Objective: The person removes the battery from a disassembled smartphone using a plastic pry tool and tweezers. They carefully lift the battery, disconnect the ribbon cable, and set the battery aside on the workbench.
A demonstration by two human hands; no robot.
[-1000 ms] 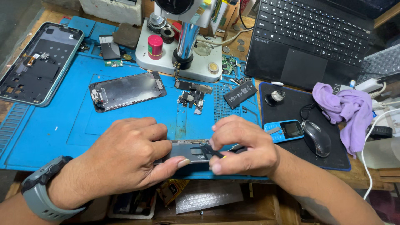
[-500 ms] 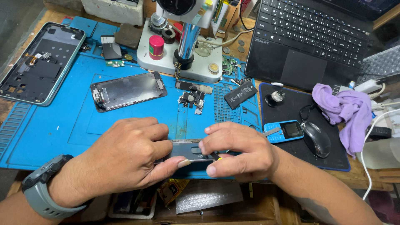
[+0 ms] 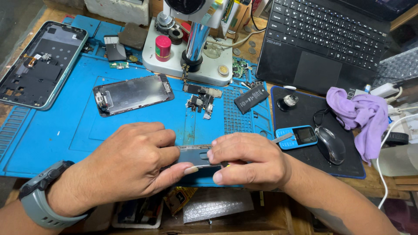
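Phone part [image 3: 194, 155] (flat, grey) pinched between left hand [image 3: 126, 167] and right hand [image 3: 248, 160], fingers closed on it, over blue mat [image 3: 65, 130].

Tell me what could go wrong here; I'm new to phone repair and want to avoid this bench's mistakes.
The left hand and right hand pinch a thin dark phone part at the blue mat edge; a slip could drop it off the bench. The loose small parts lie uncontained and could scatter.
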